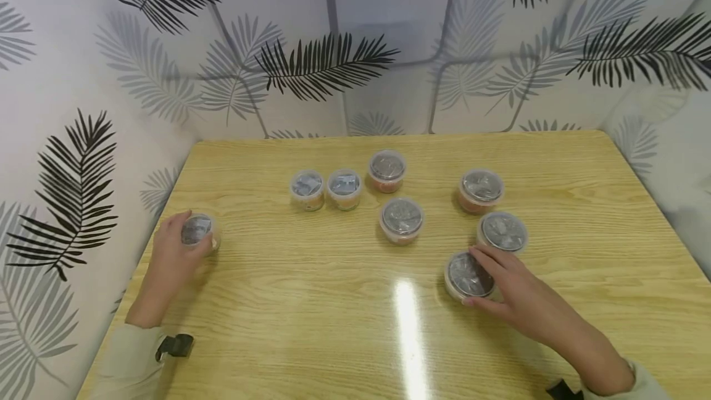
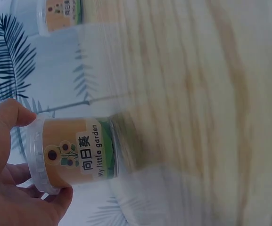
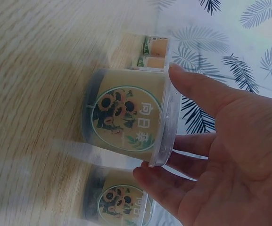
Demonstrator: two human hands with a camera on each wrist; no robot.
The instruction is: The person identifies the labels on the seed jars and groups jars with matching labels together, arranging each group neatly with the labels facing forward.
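Note:
At the left end of the table, my left hand (image 1: 173, 261) grips a small lidded plastic tub (image 2: 79, 150) by its lid rim, thumb on one side and fingers on the other. The tub's label shows sunflowers and the words "My little garden", and its base is right at the tabletop. On the right side, my right hand (image 1: 528, 301) holds a wider lidded tub (image 3: 126, 113) round its lid. That one has a round sunflower label. Just behind it stands a similar wide tub (image 1: 503, 232), close to my right fingers.
Two small tubs, one (image 1: 307, 190) left of the other (image 1: 344, 190), stand side by side mid-table. Wide tubs stand right of them, one farther back (image 1: 387, 168) and one nearer (image 1: 402, 220). Another wide tub (image 1: 481, 189) is at the back right. Leaf-patterned cloth (image 1: 383, 104) borders the wooden table (image 1: 311, 301).

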